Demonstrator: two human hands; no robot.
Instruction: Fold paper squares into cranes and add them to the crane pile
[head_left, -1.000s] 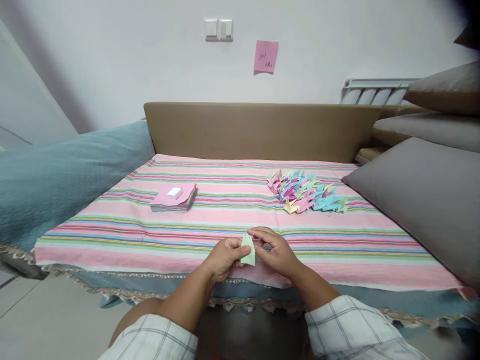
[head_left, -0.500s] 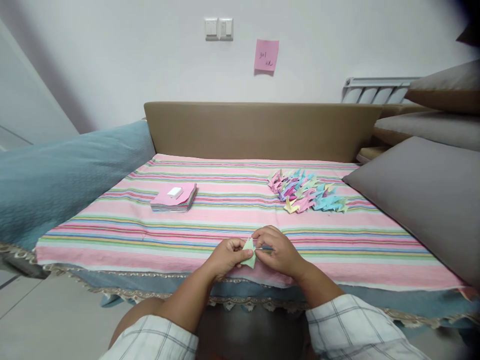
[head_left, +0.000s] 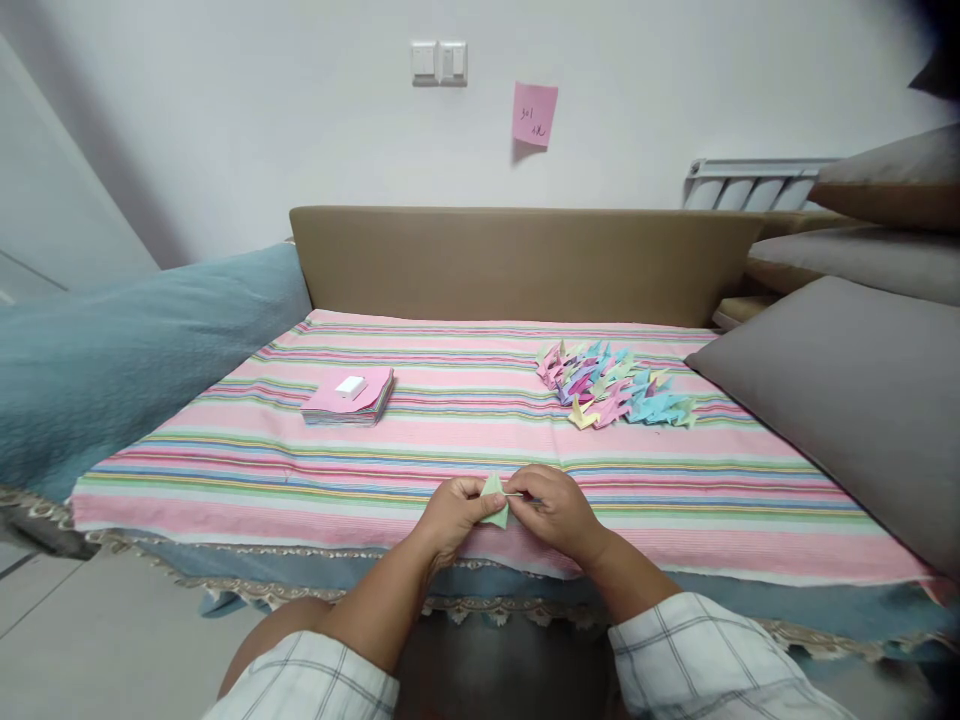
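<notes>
A small piece of folded light-green paper (head_left: 495,513) is held above the striped cloth, near its front edge. My left hand (head_left: 456,510) pinches the paper from the left, thumb on top. From the right, my right hand (head_left: 551,508) pinches a thin point that sticks out of the paper's right side. To the far right lies a heap of folded paper cranes (head_left: 611,385) in pink, blue, purple, yellow and green. A stack of coloured paper sheets (head_left: 337,408) lies to the left, with a white block (head_left: 350,386) on top.
A pink, white and multicoloured striped cloth (head_left: 450,430) covers the seat. Grey cushions (head_left: 847,390) are piled at the right. A blue padded armrest (head_left: 172,330) bounds the left, and a brown backrest (head_left: 517,260) stands behind.
My right hand's fingertips have come down from the paper's top edge and closed on a point at its right side. The green paper has turned and narrowed in my left hand.
</notes>
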